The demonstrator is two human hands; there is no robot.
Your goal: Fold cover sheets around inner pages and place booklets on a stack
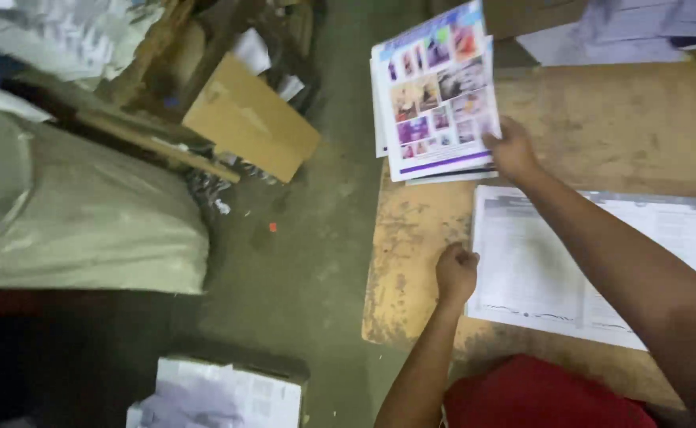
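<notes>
My right hand (512, 148) reaches across the wooden table (602, 111) and grips the near right corner of a stack of colour-printed sheets (435, 91) covered in small pictures. That stack hangs partly over the table's left edge. My left hand (456, 269) rests with curled fingers on the left edge of a large white printed sheet (538, 269) lying flat in front of me. My right forearm crosses over this white sheet.
Grey paper stacks (625, 28) lie at the table's far right. On the floor to the left are a brown cardboard piece (251, 119), a big pale sack (78, 214), wooden scraps and a box of crumpled white paper (221, 392). Red cloth (538, 396) is at my lap.
</notes>
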